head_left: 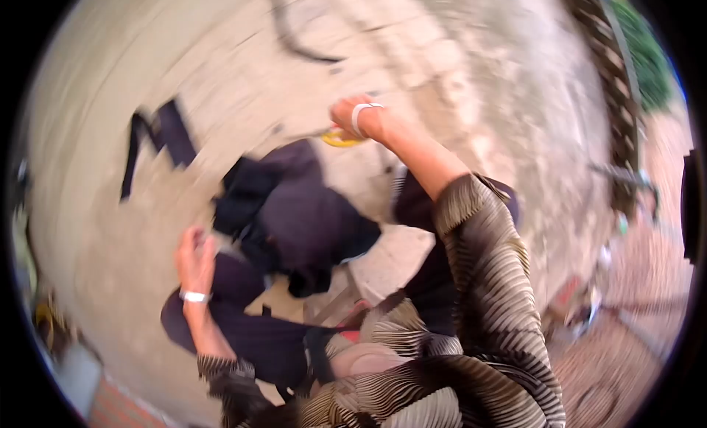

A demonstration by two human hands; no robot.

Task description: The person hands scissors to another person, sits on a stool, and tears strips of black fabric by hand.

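Note:
My right hand [353,117] is stretched forward over the ground, fingers closed around yellow-handled scissors [340,139]; motion blur hides most of the blades. Above my left knee, my left hand [195,260] has its fingers slightly bent and apart, with nothing visible in them. Between my legs lies a bunched heap of dark cloth [302,214], black and dark purple, nearest to my left hand and below the scissors. Both wrists carry white bands.
Dark fabric strips [174,132] lie on the pale ground at the left. A curved dark strip [291,34] lies farther ahead. To the right are a slatted structure [618,82], green plants [641,48] and blurred litter [578,306]. Brickwork [121,409] shows at lower left.

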